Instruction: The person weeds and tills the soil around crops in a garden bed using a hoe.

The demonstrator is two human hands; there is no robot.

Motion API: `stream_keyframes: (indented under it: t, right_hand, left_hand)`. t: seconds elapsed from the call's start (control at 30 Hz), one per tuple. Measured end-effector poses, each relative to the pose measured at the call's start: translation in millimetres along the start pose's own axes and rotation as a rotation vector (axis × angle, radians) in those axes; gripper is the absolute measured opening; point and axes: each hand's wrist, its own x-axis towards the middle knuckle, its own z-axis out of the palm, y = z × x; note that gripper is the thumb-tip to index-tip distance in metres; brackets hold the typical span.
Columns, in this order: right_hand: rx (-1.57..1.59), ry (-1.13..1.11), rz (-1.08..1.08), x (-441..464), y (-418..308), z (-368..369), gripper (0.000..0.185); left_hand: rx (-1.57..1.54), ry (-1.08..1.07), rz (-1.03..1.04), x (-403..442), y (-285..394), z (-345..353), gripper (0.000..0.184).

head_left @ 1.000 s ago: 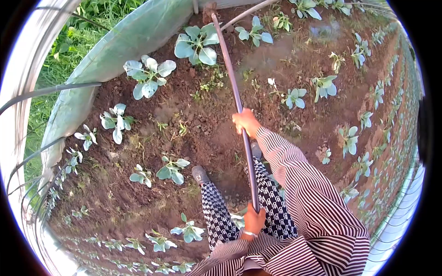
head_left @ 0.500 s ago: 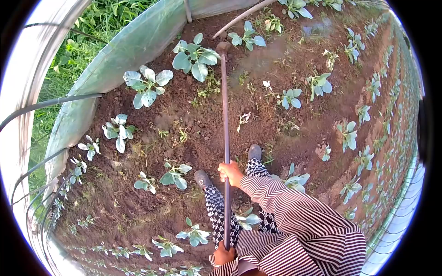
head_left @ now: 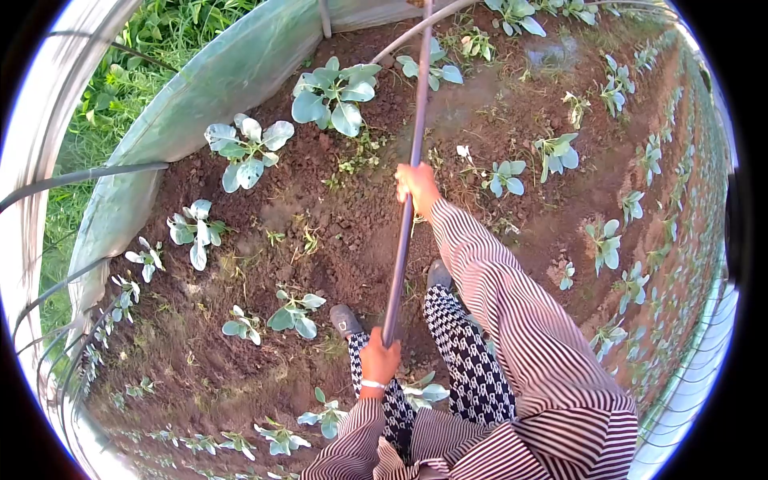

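Head view, upper grip: the right hand (head_left: 420, 189) is closed around the long handle (head_left: 402, 240), fingers wrapped over it about midway along its visible length.
Lower grip: the left hand (head_left: 379, 362), with a white band (head_left: 372, 384) at its wrist, is clenched round the near end of the same long handle.
Handle line: it slants up and away from the body, over the soil (head_left: 344, 232); the far end runs to the top edge of the view, where a small brown part is cut off, too little to identify.
Stage: a two-handed hold with the arms reaching forward, apparently mid-stroke; guiding the shaft from here calls for firm hands and room beside the leaves.
Crossing: a pale rod (head_left: 396, 44) passes by the upper shaft.
Nearest growth: a broad-leaved plant (head_left: 330, 96) stands left of the shaft, a smaller seedling (head_left: 506, 178) to its right.
Footing: the left shoe (head_left: 346, 321) and right shoe (head_left: 439, 274) are apart on the soil, below patterned trousers (head_left: 468, 352).
Enclosure: a plastic sheet (head_left: 200, 88) bounds the planted ground, with grass (head_left: 104, 104) outside.
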Motion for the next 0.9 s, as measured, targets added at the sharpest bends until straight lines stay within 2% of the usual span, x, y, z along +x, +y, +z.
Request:
stream_keyframes:
  t: [0.1, 0.13, 0.17, 0.2, 0.3, 0.4, 0.5, 0.6, 0.67, 0.73, 0.77, 0.8, 0.83, 0.9]
  right_hand:
    - [-0.153, -0.018, -0.001, 43.5, 30.9, -17.3, 0.017]
    - [-0.030, -0.044, 0.046, 42.6, 65.9, -30.7, 0.020]
    - [-0.184, 0.077, 0.219, 24.9, 70.9, -26.2, 0.017]
    - [-0.101, -0.054, 0.121, 2.0, 87.9, -33.0, 0.017]
    - [-0.048, -0.085, 0.326, -69.5, 81.0, -34.7, 0.017]
    - [0.095, -0.063, 0.395, -76.3, 101.3, -41.7, 0.014]
    - [0.089, -0.067, 0.324, -59.1, 90.2, -37.1, 0.015]
    - [0.073, -0.082, 0.249, -12.2, 64.8, -30.6, 0.019]
    - [0.045, -0.126, 0.137, 32.0, 78.7, -25.9, 0.021]
    - [0.087, -0.252, 0.082, 16.0, 106.6, -30.6, 0.021]
    - [-0.076, -0.055, 0.200, 2.4, 115.2, -22.6, 0.019]
    - [-0.020, -0.103, 0.128, -27.3, 115.0, -22.4, 0.017]
    - [0.020, -0.149, 0.237, -40.7, 125.6, -29.5, 0.017]
    - [0.014, -0.076, 0.390, -87.3, 109.6, -23.2, 0.017]
  left_hand:
    - [-0.110, -0.044, -0.085, 1.2, 11.2, 34.0, 0.025]
    - [-0.149, -0.050, -0.081, -16.5, 10.1, 47.5, 0.024]
    - [-0.125, -0.059, -0.154, -35.6, 10.2, 51.0, 0.027]
    - [-0.057, -0.089, -0.198, -55.2, 15.2, 36.3, 0.026]
    - [0.013, -0.070, -0.239, -114.6, 5.1, 22.3, 0.025]
    - [0.070, -0.074, -0.223, -122.8, -15.5, 17.5, 0.026]
    - [0.110, -0.034, -0.174, -96.8, -36.0, 22.7, 0.022]
    - [0.061, -0.045, -0.159, -45.1, -23.5, 32.6, 0.023]
    - [0.014, -0.041, -0.146, -22.0, -10.4, 30.7, 0.025]
    - [-0.049, -0.066, -0.131, -42.6, -8.1, 23.5, 0.027]
    - [-0.005, -0.085, -0.180, -60.3, -13.7, 21.1, 0.028]
    - [-0.005, -0.102, -0.212, -79.6, -1.2, 6.1, 0.028]
    - [0.028, -0.105, -0.215, -97.7, -3.0, 3.7, 0.028]
    - [0.081, -0.085, -0.205, -133.6, -17.7, 7.1, 0.027]
